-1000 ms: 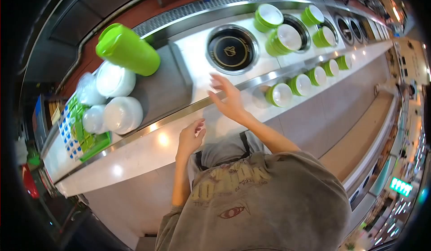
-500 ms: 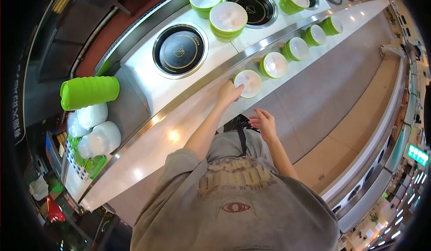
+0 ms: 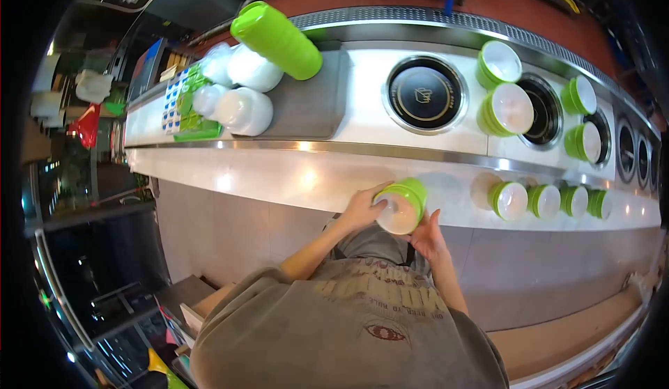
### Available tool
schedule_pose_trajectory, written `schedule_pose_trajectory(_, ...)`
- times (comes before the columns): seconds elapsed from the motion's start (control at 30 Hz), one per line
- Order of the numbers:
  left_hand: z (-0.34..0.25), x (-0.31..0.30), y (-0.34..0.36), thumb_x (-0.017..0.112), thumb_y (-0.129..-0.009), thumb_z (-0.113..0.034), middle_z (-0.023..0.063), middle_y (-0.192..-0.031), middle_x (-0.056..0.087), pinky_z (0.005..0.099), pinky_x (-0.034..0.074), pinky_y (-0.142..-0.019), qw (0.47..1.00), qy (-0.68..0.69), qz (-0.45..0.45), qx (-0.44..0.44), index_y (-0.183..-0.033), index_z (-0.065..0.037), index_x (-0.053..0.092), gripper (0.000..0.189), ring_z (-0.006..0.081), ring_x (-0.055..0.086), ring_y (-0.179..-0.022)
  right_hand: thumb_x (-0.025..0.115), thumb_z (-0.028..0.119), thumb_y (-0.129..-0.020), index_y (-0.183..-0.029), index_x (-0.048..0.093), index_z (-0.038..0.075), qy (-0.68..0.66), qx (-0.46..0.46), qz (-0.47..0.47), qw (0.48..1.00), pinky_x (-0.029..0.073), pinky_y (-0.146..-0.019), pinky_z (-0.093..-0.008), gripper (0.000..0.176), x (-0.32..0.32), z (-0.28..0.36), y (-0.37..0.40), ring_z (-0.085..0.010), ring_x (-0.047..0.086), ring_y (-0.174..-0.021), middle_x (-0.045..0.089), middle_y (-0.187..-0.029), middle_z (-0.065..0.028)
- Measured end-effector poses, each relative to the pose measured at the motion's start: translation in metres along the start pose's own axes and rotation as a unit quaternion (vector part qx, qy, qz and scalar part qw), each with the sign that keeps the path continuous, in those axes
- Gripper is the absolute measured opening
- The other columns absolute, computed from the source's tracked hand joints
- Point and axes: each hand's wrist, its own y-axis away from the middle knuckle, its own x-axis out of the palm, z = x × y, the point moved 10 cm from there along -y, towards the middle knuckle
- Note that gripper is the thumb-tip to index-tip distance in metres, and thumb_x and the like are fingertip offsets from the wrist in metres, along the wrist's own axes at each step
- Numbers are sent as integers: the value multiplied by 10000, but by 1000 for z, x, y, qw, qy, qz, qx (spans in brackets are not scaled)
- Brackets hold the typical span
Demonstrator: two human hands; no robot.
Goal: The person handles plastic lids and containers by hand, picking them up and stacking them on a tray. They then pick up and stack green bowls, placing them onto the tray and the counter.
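A small stack of green bowls [image 3: 412,192] with white insides is tilted with its opening towards me, over the front edge of the counter. My left hand [image 3: 364,206] is closed on its left rim, with the thumb inside the top bowl. My right hand [image 3: 428,237] grips the lower right side, its fingers partly hidden behind the bowls. To the right, on the front ledge, stands a row of similar bowl stacks, the nearest being a green-and-white bowl stack [image 3: 513,201].
Behind the ledge, more bowl stacks [image 3: 511,110] stand around round black cooktops [image 3: 425,95]. At the left are a long green stack [image 3: 279,39], white rounded containers [image 3: 245,112] and a grey board [image 3: 306,107]. A metal strip [image 3: 348,149] edges the raised counter.
The bowl stack has come off the ledge, away from the row, towards my body. My right hand has closed on it beside my left. The view has turned left.
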Motion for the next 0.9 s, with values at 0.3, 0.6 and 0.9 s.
schedule_pose_trajectory(0.3,-37,-141,38,570,-824,78,197,-1253,672,349,536,-927,985,55,-131,96,-1457,-174,531,682,325,668,-1158,861,437,-763,-1519,304,113,166,6,21,986,479,-1068,-441,993,105,-23,-93,-249,515,-1315,478,-1459,-75)
schedule_pose_trajectory(0.6,-4,-260,57,661,-934,-44,176,-1449,546,400,493,-1045,944,223,-221,106,-1515,-67,425,628,277,509,-1363,875,260,-763,-1485,346,109,145,-130,49,980,470,-1083,-453,908,256,9,-178,-280,516,-1310,499,-1423,-89)
schedule_pose_trajectory(0.9,60,-286,61,645,-920,-11,151,-1340,628,339,529,-942,944,251,-196,91,-1433,-56,525,529,228,600,-1232,930,214,-669,-1357,362,111,564,-611,-4,556,526,-973,-398,898,493,108,-228,-280,597,-1159,560,-1263,-152)
